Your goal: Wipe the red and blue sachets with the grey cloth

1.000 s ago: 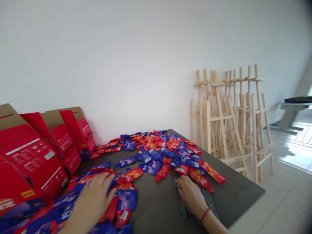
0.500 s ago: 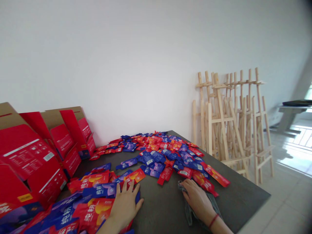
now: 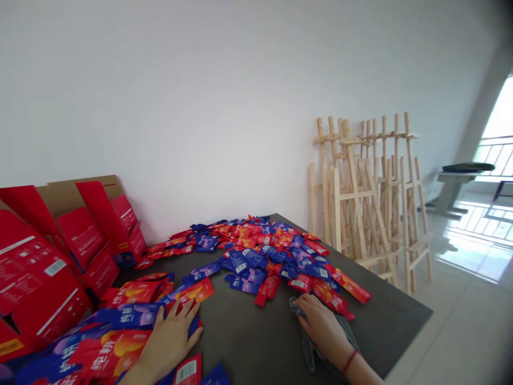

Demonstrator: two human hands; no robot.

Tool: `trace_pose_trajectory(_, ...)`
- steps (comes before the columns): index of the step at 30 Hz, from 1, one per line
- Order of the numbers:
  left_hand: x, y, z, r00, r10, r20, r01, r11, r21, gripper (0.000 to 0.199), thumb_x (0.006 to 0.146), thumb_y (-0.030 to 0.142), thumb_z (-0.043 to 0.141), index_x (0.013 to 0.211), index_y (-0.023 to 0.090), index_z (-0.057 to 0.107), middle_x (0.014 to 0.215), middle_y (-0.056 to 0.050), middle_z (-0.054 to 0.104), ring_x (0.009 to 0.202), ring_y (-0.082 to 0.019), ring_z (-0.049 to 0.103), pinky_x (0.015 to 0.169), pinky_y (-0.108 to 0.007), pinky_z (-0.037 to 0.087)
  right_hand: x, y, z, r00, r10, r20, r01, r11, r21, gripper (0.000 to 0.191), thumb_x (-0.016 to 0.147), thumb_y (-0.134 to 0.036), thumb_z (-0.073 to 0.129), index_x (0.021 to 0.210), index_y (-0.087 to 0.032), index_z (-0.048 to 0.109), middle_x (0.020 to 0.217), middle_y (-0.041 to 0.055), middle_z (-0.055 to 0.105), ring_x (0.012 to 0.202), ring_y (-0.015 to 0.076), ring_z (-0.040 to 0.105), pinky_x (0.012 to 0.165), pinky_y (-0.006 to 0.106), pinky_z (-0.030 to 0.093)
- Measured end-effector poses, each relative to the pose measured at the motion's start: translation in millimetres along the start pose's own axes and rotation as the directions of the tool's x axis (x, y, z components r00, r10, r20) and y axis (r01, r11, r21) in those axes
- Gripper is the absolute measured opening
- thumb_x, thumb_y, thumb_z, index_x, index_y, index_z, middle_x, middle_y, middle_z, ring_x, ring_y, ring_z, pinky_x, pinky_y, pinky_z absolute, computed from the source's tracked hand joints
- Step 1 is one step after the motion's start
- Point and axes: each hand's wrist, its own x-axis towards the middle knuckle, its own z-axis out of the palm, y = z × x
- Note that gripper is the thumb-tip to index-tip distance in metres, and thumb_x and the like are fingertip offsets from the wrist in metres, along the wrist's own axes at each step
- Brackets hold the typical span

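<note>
My left hand (image 3: 172, 337) lies with its fingers spread on a heap of red and blue flat sachets (image 3: 128, 315) at the lower left. Its fingertips touch a blue sachet and an orange-red one. On the right, my right hand (image 3: 320, 323) is closed over a crumpled grey cloth (image 3: 308, 353), which rests on the dark table (image 3: 248, 331). Just beyond that hand is a red sachet (image 3: 331, 297), at the edge of a larger pile of sachets (image 3: 256, 256). A red sachet with a barcode (image 3: 188, 370) shows below my left hand.
Open red cardboard boxes (image 3: 40, 272) stand in a row along the table's left side. A white wall (image 3: 216, 133) rises behind the table. Wooden easels (image 3: 360, 198) stand on the floor past the table's right edge, with a grey-white table (image 3: 452, 187) farther off.
My view has turned a little to the right. My left hand has shifted left with the sachets under it, uncovering others below it. My right hand stays on the cloth.
</note>
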Motion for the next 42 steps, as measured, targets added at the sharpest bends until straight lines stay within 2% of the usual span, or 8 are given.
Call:
trace_pose_trajectory(6,1,-4,-10.8,0.999,-0.042,0.007,0.042,0.999,0.016,0.058,0.087,0.054,0.038,0.128,0.018,0.056,0.139,-0.014,0.048,0.132,-0.037,0.036,0.107,-0.059,0.019,2,-2,2,1.0,-0.009,-0.007,0.008,1.0,-0.026,0.028,0.082,-0.012,0.045,0.1,-0.021,0.064,0.104,0.0052,0.061,0.099,0.0204,0.055,0.088,0.029,0.039)
trace_pose_trajectory(11,4,45,-32.0,0.997,0.075,-0.009,-0.075,0.996,-0.038,0.039,0.083,0.028,0.047,0.116,0.016,0.063,0.13,-0.013,0.056,0.122,-0.027,0.049,0.106,-0.043,0.032,4,-1,4,1.0,-0.023,0.009,0.023,0.999,-0.034,0.027,0.082,-0.013,0.044,0.099,-0.02,0.063,0.102,0.0055,0.061,0.097,0.021,0.054,0.085,0.03,0.039)
trace_pose_trajectory(14,27,83,-39.8,0.981,0.194,0.019,-0.191,0.976,-0.101,0.037,0.083,0.018,0.045,0.116,0.016,0.061,0.122,-0.01,0.061,0.114,-0.022,0.054,0.1,-0.034,0.039,4,-1,5,0.999,-0.034,-0.003,0.034,0.999,-0.02,0.025,0.082,-0.013,0.043,0.097,-0.02,0.063,0.101,0.0056,0.061,0.096,0.021,0.054,0.085,0.03,0.039)
trace_pose_trajectory(16,50,102,-40.0,0.983,0.182,0.019,-0.18,0.979,-0.093,0.041,0.083,0.012,0.041,0.12,0.013,0.058,0.125,-0.013,0.059,0.117,-0.024,0.052,0.1,-0.036,0.038,4,0,4,0.999,-0.043,-0.01,0.043,0.999,-0.007,0.026,0.083,-0.013,0.043,0.098,-0.02,0.063,0.101,0.0056,0.061,0.096,0.0208,0.054,0.085,0.029,0.039)
trace_pose_trajectory(22,94,112,-34.1,0.997,0.077,0.02,-0.076,0.994,-0.073,0.045,0.078,0.002,0.038,0.119,0.005,0.057,0.121,-0.021,0.06,0.117,-0.029,0.053,0.096,-0.042,0.04,3,-1,4,0.998,-0.051,-0.03,0.052,0.999,0.006,0.028,0.083,-0.012,0.043,0.1,-0.02,0.063,0.102,0.0051,0.061,0.097,0.0204,0.054,0.086,0.029,0.039)
trace_pose_trajectory(33,27,134,-36.2,0.991,0.13,0.04,-0.127,0.989,-0.078,0.032,0.076,0.014,0.047,0.101,0.01,0.066,0.106,-0.015,0.066,0.104,-0.028,0.059,0.094,-0.04,0.039,3,-2,6,0.997,-0.053,-0.054,0.053,0.999,-0.006,0.024,0.082,-0.01,0.044,0.093,-0.022,0.063,0.098,0.0044,0.061,0.096,0.0207,0.054,0.085,0.029,0.039)
trace_pose_trajectory(36,28,140,-37.4,0.995,0.097,0.031,-0.094,0.992,-0.079,0.037,0.076,0.02,0.051,0.109,0.008,0.062,0.112,-0.019,0.063,0.106,-0.031,0.058,0.091,-0.043,0.041,3,0,7,0.996,-0.059,-0.06,0.059,0.998,0.004,0.025,0.082,-0.01,0.044,0.093,-0.021,0.062,0.098,0.0046,0.06,0.096,0.0207,0.054,0.086,0.029,0.039)
trace_pose_trajectory(42,37,150,-38.3,0.992,0.109,0.057,-0.105,0.991,-0.078,0.036,0.076,0.001,0.041,0.105,0.004,0.062,0.102,-0.021,0.067,0.095,-0.029,0.063,0.082,-0.04,0.045,3,2,8,0.996,-0.067,-0.053,0.068,0.998,0.016,0.026,0.082,-0.01,0.043,0.096,-0.02,0.062,0.099,0.005,0.06,0.096,0.0207,0.054,0.086,0.029,0.039)
